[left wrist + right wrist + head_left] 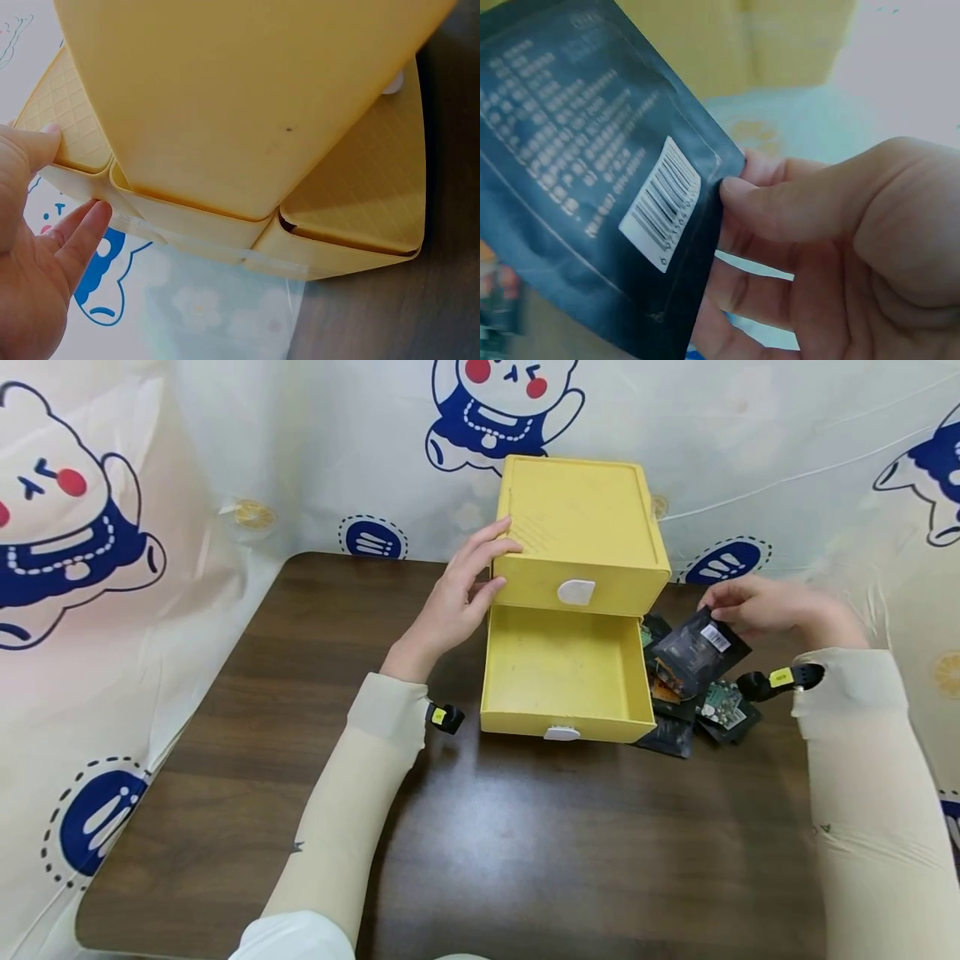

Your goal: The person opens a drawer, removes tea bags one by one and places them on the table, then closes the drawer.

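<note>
A yellow drawer box (581, 514) stands at the back of the table, its middle drawer (566, 668) pulled out and bare inside. My left hand (457, 597) rests against the upper left side of the box, thumb and fingers at its front corner; the left wrist view shows the thumb on the waffle-patterned front or side panel. In my right hand (761, 606) a black packet (693, 652) is pinched by one edge between thumb and fingers, right of the box. The right wrist view shows the packet's printed back with a white barcode label (662, 202).
Several more dark packets lie on the table right of the box, one with a green picture (722, 706). The brown table (300, 827) extends left and forward. A patterned white curtain (750, 460) hangs behind, close to the box.
</note>
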Tool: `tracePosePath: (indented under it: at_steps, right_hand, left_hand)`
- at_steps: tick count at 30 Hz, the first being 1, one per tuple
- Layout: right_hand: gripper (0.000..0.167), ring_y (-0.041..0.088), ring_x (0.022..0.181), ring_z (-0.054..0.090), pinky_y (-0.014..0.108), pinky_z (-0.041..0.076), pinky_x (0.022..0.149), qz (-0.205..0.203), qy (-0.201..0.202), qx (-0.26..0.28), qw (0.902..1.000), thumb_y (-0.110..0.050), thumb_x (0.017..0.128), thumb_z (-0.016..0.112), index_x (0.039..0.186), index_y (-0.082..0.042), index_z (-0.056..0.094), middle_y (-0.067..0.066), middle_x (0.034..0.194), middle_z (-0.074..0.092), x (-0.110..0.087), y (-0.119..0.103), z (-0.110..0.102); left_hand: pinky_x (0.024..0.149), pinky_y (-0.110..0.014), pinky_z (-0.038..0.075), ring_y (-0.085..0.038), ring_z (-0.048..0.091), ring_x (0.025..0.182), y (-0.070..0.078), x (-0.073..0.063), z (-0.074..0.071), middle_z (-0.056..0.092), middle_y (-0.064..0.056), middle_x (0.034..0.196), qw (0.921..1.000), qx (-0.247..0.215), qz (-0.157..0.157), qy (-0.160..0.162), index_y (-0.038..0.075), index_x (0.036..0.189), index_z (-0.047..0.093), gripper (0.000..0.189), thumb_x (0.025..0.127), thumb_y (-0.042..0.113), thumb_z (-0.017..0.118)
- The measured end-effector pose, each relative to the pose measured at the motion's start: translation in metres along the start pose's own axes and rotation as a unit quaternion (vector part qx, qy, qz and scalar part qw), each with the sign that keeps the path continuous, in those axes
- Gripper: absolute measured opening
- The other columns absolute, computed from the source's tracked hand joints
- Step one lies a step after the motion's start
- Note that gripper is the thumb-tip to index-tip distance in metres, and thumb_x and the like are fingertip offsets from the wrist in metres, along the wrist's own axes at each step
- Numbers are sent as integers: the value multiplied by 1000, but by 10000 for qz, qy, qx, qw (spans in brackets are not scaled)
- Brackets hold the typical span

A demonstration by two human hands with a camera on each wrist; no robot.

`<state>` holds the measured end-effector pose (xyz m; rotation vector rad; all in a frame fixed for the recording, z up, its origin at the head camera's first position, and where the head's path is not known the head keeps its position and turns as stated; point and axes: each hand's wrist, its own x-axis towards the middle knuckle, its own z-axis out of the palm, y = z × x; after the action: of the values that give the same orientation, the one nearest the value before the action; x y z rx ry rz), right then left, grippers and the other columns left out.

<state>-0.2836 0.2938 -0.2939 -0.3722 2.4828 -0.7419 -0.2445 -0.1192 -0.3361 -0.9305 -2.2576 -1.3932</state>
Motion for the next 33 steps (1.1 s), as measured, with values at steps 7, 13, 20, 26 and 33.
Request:
tracePosePath:
  at_steps: [7, 13, 20, 26, 33]
  right_hand:
    - [23, 19, 83, 59, 32, 55, 69, 244, 180, 193, 9994, -2, 103, 40, 120, 11, 50, 11, 97, 62, 27, 39, 24]
    - [31, 30, 91, 58, 37, 52, 73, 82, 755, -356, 9965, -6, 101, 47, 126, 11, 52, 27, 110, 61, 20, 44, 34]
    - [25, 27, 87, 60, 35, 51, 74, -505, 1802, -833, 9788, -19, 103, 52, 113, 0, 64, 19, 100, 66, -40, 8, 59]
    - [6, 5, 67, 51, 19, 43, 58, -1926, 2066, -812, 9558, -14, 96, 66, 93, -18, 68, -7, 80, 62, -81, -31, 95]
    - [26, -3, 65, 45, 13, 38, 54, -2997, 2013, -1288, 9236, -9, 77, 84, 78, -27, 65, -19, 74, 54, -92, -48, 133]
  left_hand:
    - [91, -28, 56, 0, 26, 147, -1, 0, 1, 31, 4, 162, 10000, -11, 22, -23, 13, 137, 55, 36, 102, 9, 52]
    - [97, -30, 54, -1, 26, 147, -1, 1, 0, 31, 6, 162, 10000, 56, 23, -21, 15, 137, 55, 36, 101, 9, 53]
    - [88, -26, 54, -3, 26, 148, 0, 1, 5, 31, 5, 162, 9999, -31, 4, -125, 14, 137, 55, 36, 101, 9, 53]
    - [97, -31, 55, -3, 27, 148, 2, 3, 2, 31, 7, 162, 9999, -57, -132, -59, 15, 136, 56, 36, 101, 8, 54]
    - [101, -39, 53, -13, 26, 150, 7, 4, 2, 30, -2, 162, 9996, -15, -275, -61, 7, 136, 55, 36, 101, 2, 51]
